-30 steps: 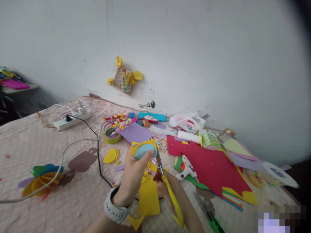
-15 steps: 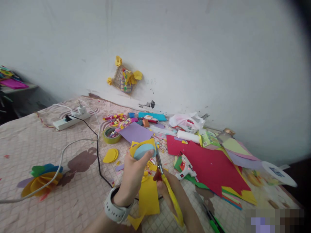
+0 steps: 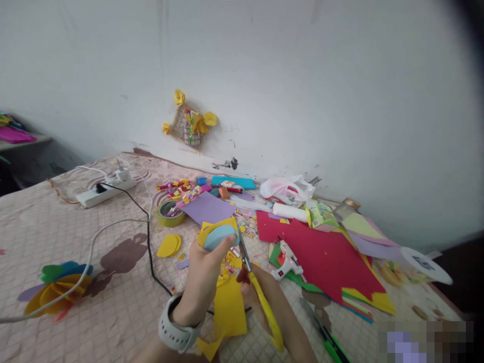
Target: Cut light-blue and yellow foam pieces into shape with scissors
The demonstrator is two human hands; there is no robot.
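Observation:
My left hand [image 3: 206, 264] is closed, pinching a light blue oval [image 3: 219, 237] flat against a piece of yellow paper [image 3: 230, 222]. The thumb presses on the oval's front. My right hand [image 3: 270, 295] is wrapped around the yellow handles of a pair of scissors [image 3: 265, 306]. Its metal blades point up along the right edge of the yellow paper; whether they are parted is hard to make out. Below the hands lies a yellow paper sheet [image 3: 230, 307] with scraps around it. Several yellow cut ovals [image 3: 169, 245] rest in a stack left of my left hand.
A white glue gun [image 3: 288, 261] with a red light lies on red paper [image 3: 317, 252] at the right. A green utility knife [image 3: 328, 340] is near the front. Tape [image 3: 170, 213], a power strip [image 3: 106, 192] with cables and a paper flower [image 3: 60, 287] occupy the left.
The whole view has shifted slightly, so the table's things appear a little further left. Both hands keep their holds, and the scissors stay at the paper's right edge.

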